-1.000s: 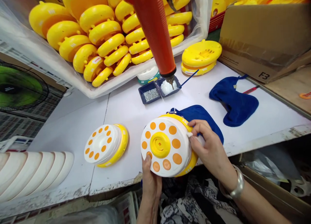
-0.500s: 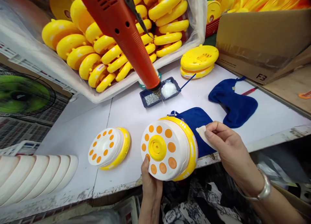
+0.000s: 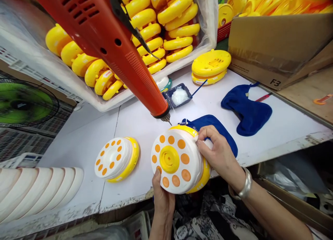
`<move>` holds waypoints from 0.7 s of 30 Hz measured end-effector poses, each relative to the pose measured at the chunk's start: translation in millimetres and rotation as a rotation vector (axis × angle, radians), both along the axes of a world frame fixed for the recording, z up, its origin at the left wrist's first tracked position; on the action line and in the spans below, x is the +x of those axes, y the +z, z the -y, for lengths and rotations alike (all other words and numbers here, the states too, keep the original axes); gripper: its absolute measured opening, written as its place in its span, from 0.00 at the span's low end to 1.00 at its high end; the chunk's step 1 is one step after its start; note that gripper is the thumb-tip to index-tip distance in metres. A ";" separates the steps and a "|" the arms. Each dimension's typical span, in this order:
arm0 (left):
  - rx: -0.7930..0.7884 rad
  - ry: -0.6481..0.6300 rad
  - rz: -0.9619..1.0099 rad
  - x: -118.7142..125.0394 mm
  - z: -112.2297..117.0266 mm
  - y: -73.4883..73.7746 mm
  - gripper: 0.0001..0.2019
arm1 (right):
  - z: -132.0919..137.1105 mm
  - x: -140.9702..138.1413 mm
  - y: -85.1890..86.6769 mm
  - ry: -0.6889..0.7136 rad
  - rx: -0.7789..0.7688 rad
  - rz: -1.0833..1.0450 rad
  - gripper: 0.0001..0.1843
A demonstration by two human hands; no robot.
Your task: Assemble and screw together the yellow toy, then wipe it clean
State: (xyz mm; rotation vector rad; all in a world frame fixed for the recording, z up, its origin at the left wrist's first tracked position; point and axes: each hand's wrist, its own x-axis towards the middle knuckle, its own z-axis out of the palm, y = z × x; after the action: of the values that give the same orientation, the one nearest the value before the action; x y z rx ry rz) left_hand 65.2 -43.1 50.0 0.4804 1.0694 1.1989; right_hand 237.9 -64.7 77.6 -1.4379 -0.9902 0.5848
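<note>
Holding a round white-and-yellow plastic disc over the white work table, you are tilting its white face toward you. That face is showing a ring of orange dots around a raised yellow hub. Your left hand is cupping the disc from below, its thumb pressing against the lower edge. Your right hand is pinching the upper right rim, with the fingers curled over the edge; you cannot tell whether anything small and white sits between them. A silver bangle is circling your right wrist.

Just above the disc, an orange-red ribbed rotary tool is hanging, its thin metal bit pointing down near the yellow rim but not touching it. A dark blue cloth is lying partly beneath the disc, and a second blue cloth is lying to its right. To its left, a matching white-and-yellow disc is resting on its side. Behind it, a small navy tray of white granules is sitting near a stack of yellow discs, and a plastic-lined white bin is holding many more yellow discs.
</note>
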 end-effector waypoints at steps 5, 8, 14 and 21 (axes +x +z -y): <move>0.015 -0.021 -0.009 0.7 0.2 1.5 0.23 | 4.9 -0.6 2.5 -0.015 -0.017 -0.012 0.05; 0.039 -0.021 0.000 -0.5 -1.1 -0.3 0.24 | 1.6 0.7 2.0 0.010 0.000 -0.013 0.05; 0.041 -0.057 0.021 -2.2 -0.8 -4.3 0.25 | 11.7 0.2 -1.5 0.003 -0.032 -0.013 0.05; -0.028 -0.063 0.030 -4.3 0.7 1.7 0.24 | -24.6 26.3 9.8 0.076 0.034 -0.076 0.04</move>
State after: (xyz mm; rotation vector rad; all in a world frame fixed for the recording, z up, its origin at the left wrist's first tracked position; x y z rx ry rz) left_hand 60.9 -43.8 51.7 0.4700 1.0367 1.1316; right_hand 264.2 -40.2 87.5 -1.3428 -0.9940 0.6704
